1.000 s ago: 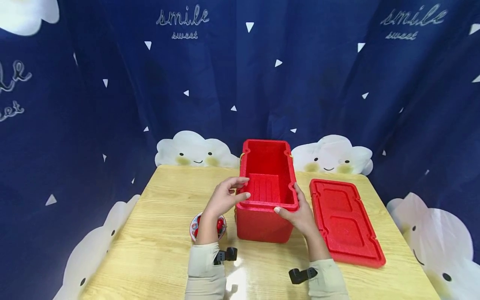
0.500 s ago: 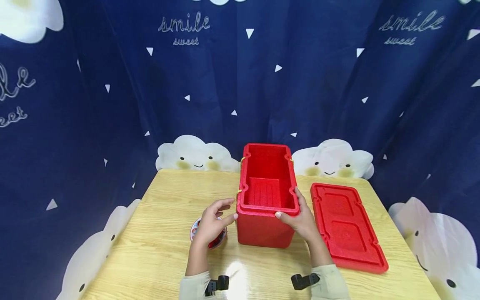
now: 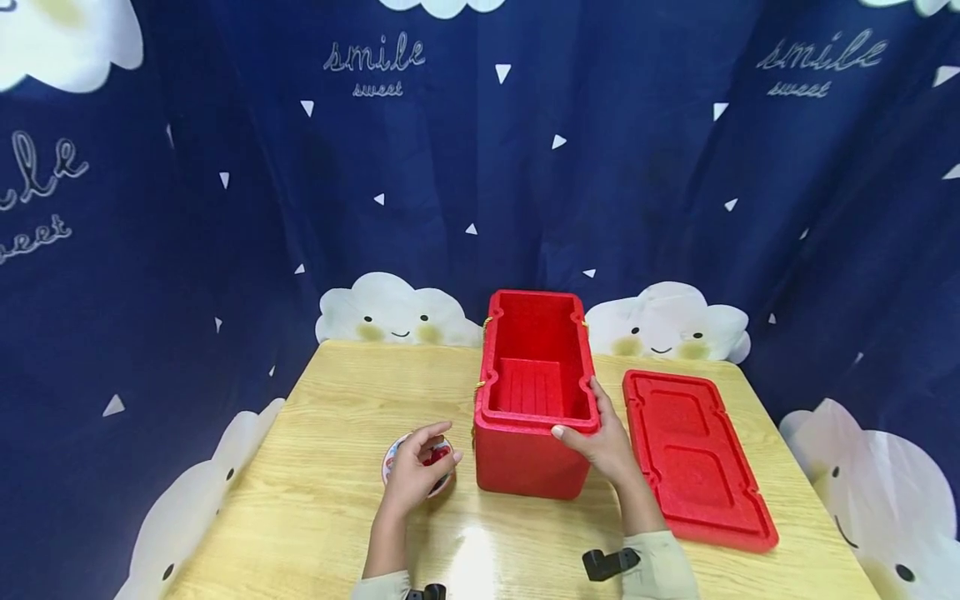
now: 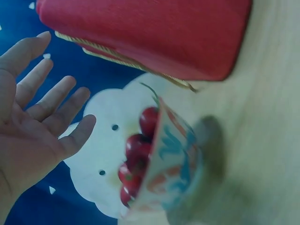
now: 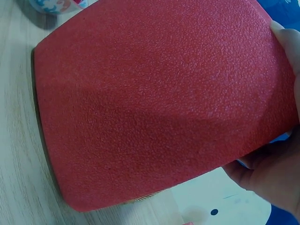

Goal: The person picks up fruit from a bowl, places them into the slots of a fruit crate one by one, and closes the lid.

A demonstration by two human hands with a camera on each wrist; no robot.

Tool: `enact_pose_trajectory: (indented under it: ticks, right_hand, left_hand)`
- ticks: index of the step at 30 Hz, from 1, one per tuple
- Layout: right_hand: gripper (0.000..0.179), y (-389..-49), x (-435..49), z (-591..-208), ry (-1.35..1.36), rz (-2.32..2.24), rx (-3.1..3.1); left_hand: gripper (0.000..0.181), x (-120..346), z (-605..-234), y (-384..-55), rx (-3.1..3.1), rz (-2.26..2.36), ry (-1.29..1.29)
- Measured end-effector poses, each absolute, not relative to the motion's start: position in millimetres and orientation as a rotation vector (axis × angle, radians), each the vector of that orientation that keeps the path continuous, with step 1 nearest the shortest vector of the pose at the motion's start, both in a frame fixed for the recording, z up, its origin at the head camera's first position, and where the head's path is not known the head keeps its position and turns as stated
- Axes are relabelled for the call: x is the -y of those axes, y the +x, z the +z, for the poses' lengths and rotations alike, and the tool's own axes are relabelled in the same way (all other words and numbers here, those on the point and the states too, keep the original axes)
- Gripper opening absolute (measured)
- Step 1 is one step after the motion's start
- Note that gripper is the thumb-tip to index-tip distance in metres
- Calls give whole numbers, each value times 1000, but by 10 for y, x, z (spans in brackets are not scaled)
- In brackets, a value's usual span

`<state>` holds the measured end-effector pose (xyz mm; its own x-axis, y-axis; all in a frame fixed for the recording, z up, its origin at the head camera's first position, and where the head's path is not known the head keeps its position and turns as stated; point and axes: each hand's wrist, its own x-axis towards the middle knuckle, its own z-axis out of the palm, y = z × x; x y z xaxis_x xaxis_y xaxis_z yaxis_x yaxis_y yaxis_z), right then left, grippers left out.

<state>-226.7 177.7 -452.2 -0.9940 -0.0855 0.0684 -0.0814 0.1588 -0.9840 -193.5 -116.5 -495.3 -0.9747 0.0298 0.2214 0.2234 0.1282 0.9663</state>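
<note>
A deep red foam box (image 3: 531, 463) stands on the table with its top uncovered and nothing seen inside. My right hand (image 3: 611, 450) holds its near right corner, thumb over the front rim and fingers along the right side. Left of the box is a small patterned bowl (image 4: 173, 171), heaped with red cherries (image 4: 139, 149), one showing a green stem. Over this bowl hovers my left hand (image 3: 415, 477), partly covering it in the head view. In the left wrist view its fingers are spread, holding nothing.
To the right of the box lies its flat red lid (image 3: 697, 467). Yellow cord (image 4: 126, 61) runs along the box's side. A dark blue curtain (image 3: 637, 183) with white clouds hangs behind and beside the wooden table (image 3: 322, 467).
My left hand has left the box's near left rim and moved left and toward me, over the bowl. The right hand keeps its hold on the box corner.
</note>
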Motion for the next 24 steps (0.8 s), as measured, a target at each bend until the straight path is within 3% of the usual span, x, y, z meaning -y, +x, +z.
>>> enact_pose_trajectory:
  ticks: [7, 13, 24]
  right_hand:
    - [102, -2301, -1790, -4569, -163, -2008, -2400]
    - [98, -2208, -1747, -4425, -207, -2015, -2398]
    - [100, -2222, -1757, -4400, -218, -2001, -2388]
  left_hand:
    - [40, 1253, -4969, -1802, 2217, -1938, -173]
    - [46, 1413, -5302, -1864, 2226, -1892, -75]
    - [49, 1484, -5409, -1925, 2199, -1931, 12]
